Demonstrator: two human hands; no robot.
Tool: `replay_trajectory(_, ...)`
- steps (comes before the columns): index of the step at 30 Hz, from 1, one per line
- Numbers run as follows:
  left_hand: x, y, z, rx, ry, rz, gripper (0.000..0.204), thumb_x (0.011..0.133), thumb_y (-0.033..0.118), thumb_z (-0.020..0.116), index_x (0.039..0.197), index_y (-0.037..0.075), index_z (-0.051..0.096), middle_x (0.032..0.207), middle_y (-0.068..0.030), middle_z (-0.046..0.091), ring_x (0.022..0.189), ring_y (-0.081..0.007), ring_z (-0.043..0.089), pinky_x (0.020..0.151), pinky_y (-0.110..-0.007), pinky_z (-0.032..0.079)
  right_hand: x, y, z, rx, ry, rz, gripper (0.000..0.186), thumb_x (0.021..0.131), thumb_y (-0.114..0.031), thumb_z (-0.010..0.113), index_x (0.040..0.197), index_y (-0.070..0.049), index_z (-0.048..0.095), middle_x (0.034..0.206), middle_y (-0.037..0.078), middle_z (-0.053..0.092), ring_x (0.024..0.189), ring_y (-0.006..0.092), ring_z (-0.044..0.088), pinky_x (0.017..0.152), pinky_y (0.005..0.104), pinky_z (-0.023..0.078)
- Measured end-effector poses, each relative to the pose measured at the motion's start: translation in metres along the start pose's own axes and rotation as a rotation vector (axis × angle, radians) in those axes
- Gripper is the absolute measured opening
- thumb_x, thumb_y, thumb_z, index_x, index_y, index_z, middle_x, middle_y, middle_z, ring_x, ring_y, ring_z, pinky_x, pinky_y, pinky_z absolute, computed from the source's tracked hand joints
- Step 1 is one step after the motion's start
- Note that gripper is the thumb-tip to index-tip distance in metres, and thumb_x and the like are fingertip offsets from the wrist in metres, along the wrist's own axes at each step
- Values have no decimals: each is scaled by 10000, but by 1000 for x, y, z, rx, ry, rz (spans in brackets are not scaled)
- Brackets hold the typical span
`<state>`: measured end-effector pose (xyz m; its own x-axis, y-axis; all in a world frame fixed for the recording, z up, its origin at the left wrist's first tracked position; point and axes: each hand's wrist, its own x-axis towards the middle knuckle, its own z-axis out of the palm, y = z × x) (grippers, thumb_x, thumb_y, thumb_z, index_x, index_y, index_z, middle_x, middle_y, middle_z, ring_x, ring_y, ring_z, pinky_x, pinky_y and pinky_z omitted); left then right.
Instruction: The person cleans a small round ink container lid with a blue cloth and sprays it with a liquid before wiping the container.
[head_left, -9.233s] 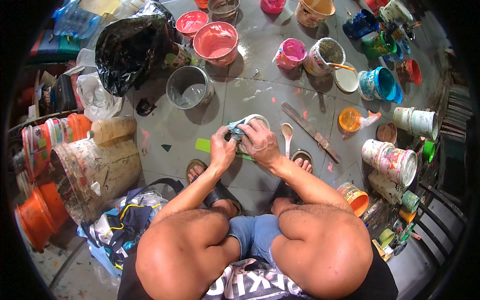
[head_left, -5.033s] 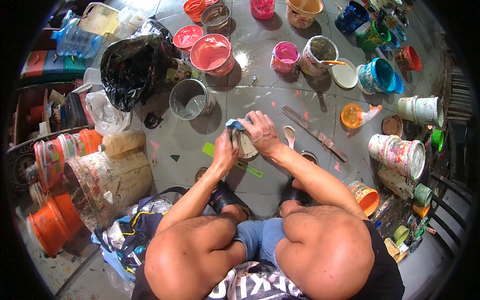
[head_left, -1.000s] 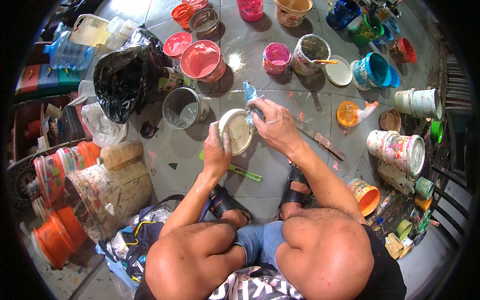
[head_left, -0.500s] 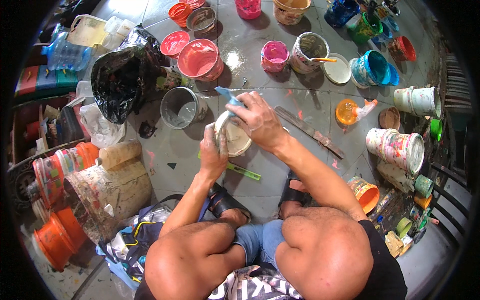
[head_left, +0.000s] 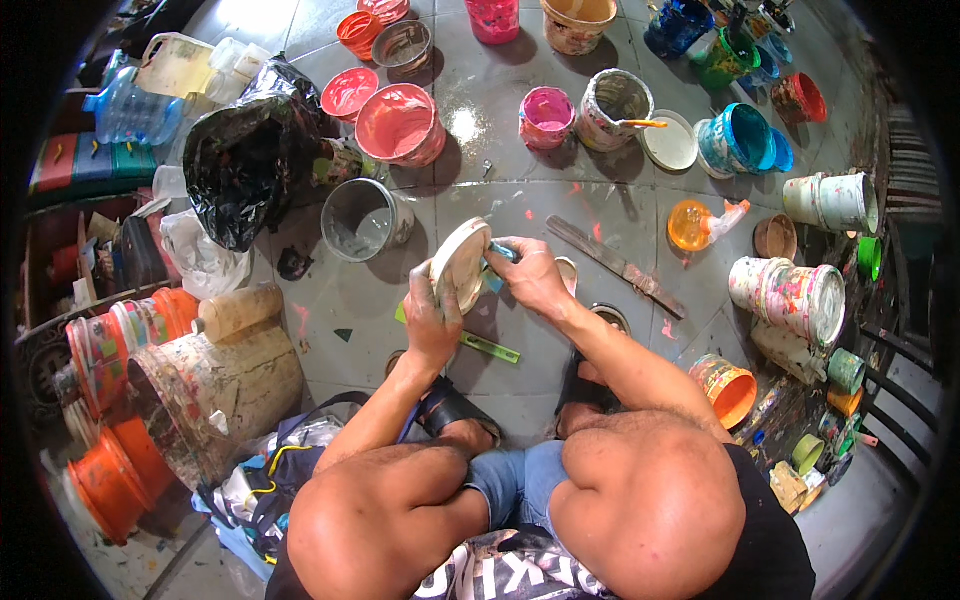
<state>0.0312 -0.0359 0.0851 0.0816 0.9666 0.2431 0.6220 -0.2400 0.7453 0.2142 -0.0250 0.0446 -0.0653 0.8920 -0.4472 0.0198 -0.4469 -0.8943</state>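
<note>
Over on the left a black plastic bag [head_left: 240, 170] gapes on the floor, with a clear grey bucket [head_left: 345, 232] just beside it. The person's left hand [head_left: 433, 312] is partly closed, thumb and fingers gripping the near edge of a round off-white lid [head_left: 468, 258], which tilts above the tiles and a bright green strip [head_left: 492, 348]. The right hand [head_left: 533, 277] is curled tight, pinching a blue cloth [head_left: 503, 251] by the lid's right rim; whether they touch, I can't tell. Further right lie a flat bar [head_left: 615, 266] and an orange bottle [head_left: 688, 225].
</note>
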Motion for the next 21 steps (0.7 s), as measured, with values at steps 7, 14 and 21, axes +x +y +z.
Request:
replay_trajectory(7,2,1,5,-66,183,-58,274,1085,210,528,1185,-43,557,926,-209,695,766,-297,684,686,-411,535,-2,2,21,282,-42,144,299,993,-183,713,1175,54,723,941,17,732,764,60,608,657,249,506)
replay_trajectory(14,-7,2,16,-535,-48,-362,308,1111,236,492,1246,-40,519,929,-131,676,705,-178,626,632,-312,506,39,37,-17,-54,93,-246,286,967,-141,745,1182,42,710,997,27,740,871,57,622,764,240,531)
replay_trajectory(21,1,-1,12,-476,-108,-247,362,1049,203,617,1301,-43,532,1061,-113,705,910,-149,663,797,-303,549,19,2,-29,-308,170,-248,288,941,-169,731,1157,19,705,973,105,754,849,126,680,769,301,550)
